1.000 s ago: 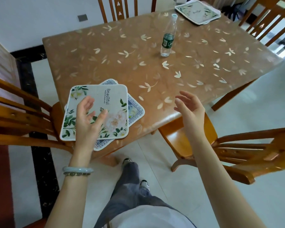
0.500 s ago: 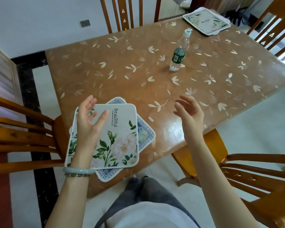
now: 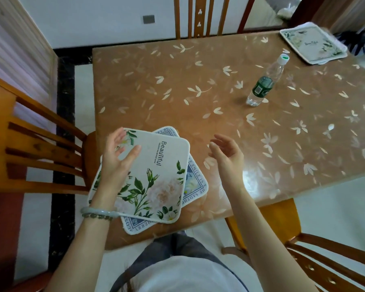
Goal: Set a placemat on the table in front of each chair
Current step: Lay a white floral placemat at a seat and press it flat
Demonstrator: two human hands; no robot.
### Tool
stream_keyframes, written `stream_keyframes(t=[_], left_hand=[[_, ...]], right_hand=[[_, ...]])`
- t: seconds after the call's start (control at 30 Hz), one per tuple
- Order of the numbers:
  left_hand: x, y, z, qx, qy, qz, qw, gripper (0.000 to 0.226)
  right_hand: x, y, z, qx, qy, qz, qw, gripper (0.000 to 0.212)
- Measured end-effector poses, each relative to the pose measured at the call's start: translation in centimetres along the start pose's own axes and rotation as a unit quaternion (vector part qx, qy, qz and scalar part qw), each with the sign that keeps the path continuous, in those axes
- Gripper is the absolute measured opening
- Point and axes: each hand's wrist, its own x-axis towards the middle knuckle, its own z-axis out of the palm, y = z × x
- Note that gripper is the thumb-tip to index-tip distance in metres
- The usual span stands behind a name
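Leaf-print table point(image 3: 198, 98): two stacked placemats point(image 3: 156, 165) at its near-left corner, left hand point(image 3: 119, 157) and right hand point(image 3: 227, 154) both spread, holding nothing.

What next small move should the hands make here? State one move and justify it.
Probably lower the left hand onto the floral "Beautiful" placemat and pinch its edge to lift it off the blue-bordered placemat beneath. Both hands are open, the right hand holds nothing, and the two placemats lie stacked at one corner.
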Motion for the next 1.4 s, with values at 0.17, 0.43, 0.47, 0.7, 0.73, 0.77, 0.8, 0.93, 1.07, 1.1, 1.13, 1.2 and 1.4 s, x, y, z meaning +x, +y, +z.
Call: stream_keyframes(t=[0.17, 0.43, 0.47, 0.7, 0.73, 0.77, 0.8, 0.93, 1.07, 1.1, 1.13, 1.2, 1.4], left_hand=[[3.7, -2.7, 0.5, 0.099, -0.084, -0.003, 0.992, 0.061], [11.3, -7.2, 3.9, 0.402, -0.33, 0.075, 0.851, 0.075], [11.9, -7.8, 4.5, 0.427, -0.352, 0.091, 0.828, 0.076], [16.1, -10.3, 6.6, 0.519, -0.415, 0.162, 0.729, 0.09], [16.5, -10.5, 6.7, 0.517, -0.406, 0.157, 0.737, 0.092], [16.7, -10.6, 6.8, 0.516, -0.399, 0.157, 0.741, 0.093], [16.8, -10.7, 7.0, 0.518, -0.394, 0.161, 0.742, 0.092], [16.9, -10.6, 7.4, 0.525, -0.379, 0.171, 0.743, 0.085], [16.6, -10.6, 7.5, 0.463, -0.355, 0.134, 0.801, 0.053], [16.7, -10.4, 7.3, 0.45, -0.362, 0.12, 0.808, 0.044], [16.9, -9.9, 7.1, 0.447, -0.375, 0.11, 0.805, 0.035], [17.7, -8.0, 6.5, 0.467, -0.405, 0.118, 0.777, 0.021], [16.4, -0.3, 3.3, 0.478, -0.411, 0.274, 0.726, 0.009]], right_hand=[[0.5, 2.1, 1.9, -0.015, -0.04, 0.025, 0.999, 0.019], [0.3, 6.6, 4.6, -0.111, -0.07, 0.08, 0.988, 0.027], [0.2, 7.0, 4.6, -0.117, -0.067, 0.085, 0.987, 0.027], [0.5, 8.5, 5.0, -0.149, -0.036, 0.111, 0.982, 0.023], [0.7, 8.4, 5.0, -0.149, -0.034, 0.111, 0.982, 0.022], [0.7, 8.3, 5.1, -0.147, -0.029, 0.109, 0.983, 0.021], [0.8, 8.2, 5.0, -0.141, -0.023, 0.106, 0.984, 0.02], [1.5, 7.5, 4.5, -0.132, 0.005, 0.09, 0.987, 0.019], [1.9, 7.5, 3.7, -0.122, 0.024, 0.09, 0.988, 0.026], [1.8, 7.5, 3.6, -0.117, 0.026, 0.089, 0.989, 0.027], [1.7, 7.5, 3.5, -0.112, 0.028, 0.087, 0.99, 0.028], [1.5, 7.4, 3.3, -0.097, 0.027, 0.086, 0.991, 0.029], [1.5, 5.9, 2.1, -0.082, -0.008, 0.076, 0.994, 0.044]])
